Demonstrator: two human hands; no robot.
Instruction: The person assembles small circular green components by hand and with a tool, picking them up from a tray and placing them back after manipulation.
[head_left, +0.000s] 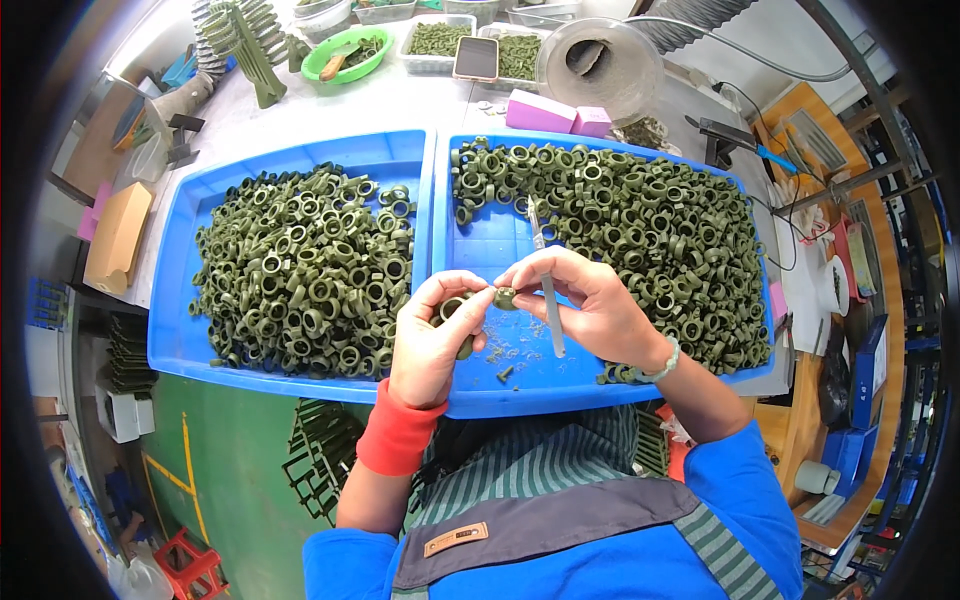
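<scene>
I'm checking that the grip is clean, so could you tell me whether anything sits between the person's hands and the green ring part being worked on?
Nothing visible does. The left hand holds the green ring part directly, and the right hand, gripping a thin grey tool, touches it with bare fingers above the right blue tray.

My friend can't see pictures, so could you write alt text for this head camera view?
Two bare hands, left hand and right hand, hold a green ring part and a thin tool over two blue trays heaped with green rings.
</scene>
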